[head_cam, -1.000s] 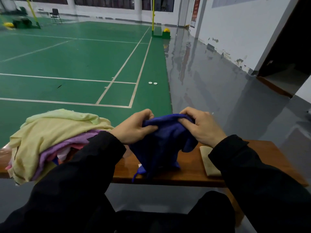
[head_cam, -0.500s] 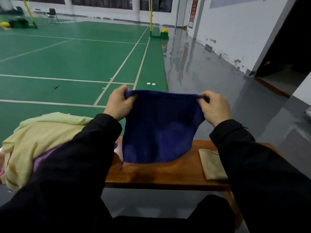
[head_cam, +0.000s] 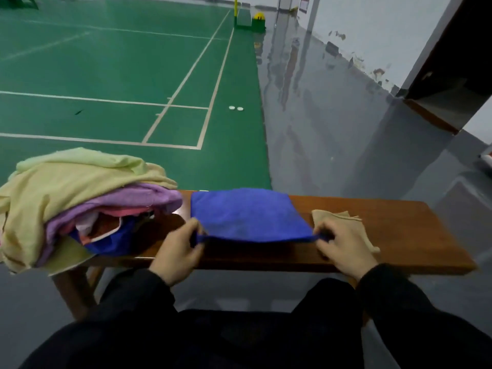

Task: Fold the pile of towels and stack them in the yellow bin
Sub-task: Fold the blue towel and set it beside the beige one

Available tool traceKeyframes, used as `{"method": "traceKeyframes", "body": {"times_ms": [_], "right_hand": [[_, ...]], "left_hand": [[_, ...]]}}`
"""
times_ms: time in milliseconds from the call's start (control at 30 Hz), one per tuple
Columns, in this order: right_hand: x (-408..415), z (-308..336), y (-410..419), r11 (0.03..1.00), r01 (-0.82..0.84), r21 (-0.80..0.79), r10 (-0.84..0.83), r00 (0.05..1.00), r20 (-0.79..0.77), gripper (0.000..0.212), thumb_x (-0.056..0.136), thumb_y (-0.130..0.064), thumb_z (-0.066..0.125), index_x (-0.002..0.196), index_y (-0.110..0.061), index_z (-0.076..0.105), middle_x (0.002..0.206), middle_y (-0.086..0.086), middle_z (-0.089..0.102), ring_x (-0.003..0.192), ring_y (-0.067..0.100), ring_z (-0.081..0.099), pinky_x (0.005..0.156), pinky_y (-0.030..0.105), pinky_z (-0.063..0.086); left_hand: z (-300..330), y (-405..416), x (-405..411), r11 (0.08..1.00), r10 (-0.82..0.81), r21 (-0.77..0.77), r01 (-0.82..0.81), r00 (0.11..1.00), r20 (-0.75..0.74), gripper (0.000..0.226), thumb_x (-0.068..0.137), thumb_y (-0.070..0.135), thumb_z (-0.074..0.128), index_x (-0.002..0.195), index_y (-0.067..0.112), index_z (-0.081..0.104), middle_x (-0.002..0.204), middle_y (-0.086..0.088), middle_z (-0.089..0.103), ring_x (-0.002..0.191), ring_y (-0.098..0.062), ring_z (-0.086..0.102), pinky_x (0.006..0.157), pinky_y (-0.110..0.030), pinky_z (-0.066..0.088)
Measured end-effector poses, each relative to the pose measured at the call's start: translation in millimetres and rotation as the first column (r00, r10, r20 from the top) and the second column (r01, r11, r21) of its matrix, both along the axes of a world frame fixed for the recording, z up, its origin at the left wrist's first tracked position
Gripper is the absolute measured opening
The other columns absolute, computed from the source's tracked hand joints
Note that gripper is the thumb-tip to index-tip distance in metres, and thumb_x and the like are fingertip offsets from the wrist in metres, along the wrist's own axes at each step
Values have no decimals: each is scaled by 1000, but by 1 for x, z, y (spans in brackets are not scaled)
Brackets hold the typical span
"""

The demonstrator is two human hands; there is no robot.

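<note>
A blue towel (head_cam: 247, 214) lies spread flat on the wooden bench (head_cam: 386, 235), in the middle. My left hand (head_cam: 178, 249) pinches its near left corner and my right hand (head_cam: 343, 246) pinches its near right corner, both at the bench's front edge. A heap of unfolded towels (head_cam: 69, 198) sits on the bench's left end: pale yellow on top, purple, pink and blue beneath. A tan cloth (head_cam: 343, 219) lies flat just right of the blue towel, partly under my right hand. No yellow bin is in view.
The bench stands on a grey floor beside a green badminton court (head_cam: 119, 75). Two small white discs (head_cam: 235, 108) lie on the court's edge. A white wall and a dark doorway (head_cam: 458, 62) are at the right. My dark-clothed knees are below the bench.
The blue towel was bunched between both hands, then held up stretched in the air; now it has come down and lies flat on the bench, with both hands at its near corners.
</note>
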State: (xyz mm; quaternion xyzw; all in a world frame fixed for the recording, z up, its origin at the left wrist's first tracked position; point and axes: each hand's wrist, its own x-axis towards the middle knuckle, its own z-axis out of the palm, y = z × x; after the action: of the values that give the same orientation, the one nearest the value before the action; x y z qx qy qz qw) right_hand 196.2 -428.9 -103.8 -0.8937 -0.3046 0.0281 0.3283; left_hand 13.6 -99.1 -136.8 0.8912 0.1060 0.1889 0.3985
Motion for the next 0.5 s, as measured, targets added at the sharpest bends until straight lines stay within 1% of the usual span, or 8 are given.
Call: {"method": "traceKeyframes", "body": {"times_ms": [33, 100, 167, 233, 300, 333, 400, 500], "right_hand": [[-4, -22, -5, 996, -31, -80, 25, 997, -74, 16, 79, -30, 70, 85, -42, 61, 83, -19, 67, 80, -2, 62, 76, 33, 53], [-7, -53, -12, 977, -56, -208, 20, 986, -168, 20, 82, -25, 76, 84, -39, 62, 86, -17, 67, 84, -2, 62, 80, 37, 54], [-7, -64, -14, 969, -39, -244, -14, 978, -208, 24, 82, -21, 80, 80, -37, 62, 87, -14, 68, 85, 3, 62, 80, 37, 53], [-3, -64, -10, 981, -19, -191, -29, 969, -244, 23, 84, -17, 79, 80, -33, 62, 85, -10, 68, 83, 6, 63, 78, 35, 51], [9, -60, -1, 994, 27, -103, -56, 954, -295, 21, 87, -11, 76, 82, -28, 64, 81, -5, 68, 75, 5, 61, 74, 32, 48], [18, -59, 5, 996, 68, -49, -80, 943, -322, 20, 89, -7, 74, 83, -24, 65, 78, -3, 68, 73, 7, 60, 71, 32, 47], [38, -57, 20, 988, 146, 43, -122, 929, -349, 20, 89, -2, 71, 84, -21, 67, 77, -1, 69, 75, 16, 63, 73, 36, 48], [61, -55, 48, 982, 173, 74, -139, 934, -329, 18, 88, -5, 73, 86, -23, 67, 84, 0, 71, 83, 21, 66, 78, 37, 51]], "left_hand": [[-20, -3, -9, 999, -23, 25, 25, 996, -87, 23, 78, 14, 61, 88, 29, 48, 78, 6, 63, 73, -19, 61, 71, -43, 53], [-48, -7, -19, 996, -68, 40, 78, 975, -211, 35, 76, 10, 61, 93, 39, 50, 87, 18, 65, 84, -11, 67, 78, -32, 53], [-61, -9, -22, 996, -68, 38, 81, 960, -273, 40, 79, 6, 62, 92, 43, 55, 89, 27, 65, 88, -2, 66, 78, -21, 48], [-65, -7, -19, 998, -58, 11, 63, 959, -277, 37, 82, 6, 61, 88, 42, 59, 87, 31, 66, 85, 5, 64, 77, -19, 46], [-68, -2, -11, 999, -22, -39, 12, 969, -247, 31, 84, 7, 62, 87, 38, 63, 90, 28, 68, 84, 6, 64, 77, -23, 49], [-67, 0, -5, 997, 9, -68, -25, 974, -228, 26, 85, 10, 63, 87, 35, 64, 90, 25, 69, 84, 4, 65, 77, -26, 51], [-63, 5, 10, 990, 92, -92, -111, 976, -195, 16, 87, 16, 65, 86, 32, 66, 85, 18, 71, 82, 0, 66, 77, -29, 52], [-55, 11, 33, 972, 191, -87, -217, 952, -239, 18, 91, 12, 64, 88, 29, 65, 82, 12, 69, 81, -10, 65, 71, -26, 44]]}}
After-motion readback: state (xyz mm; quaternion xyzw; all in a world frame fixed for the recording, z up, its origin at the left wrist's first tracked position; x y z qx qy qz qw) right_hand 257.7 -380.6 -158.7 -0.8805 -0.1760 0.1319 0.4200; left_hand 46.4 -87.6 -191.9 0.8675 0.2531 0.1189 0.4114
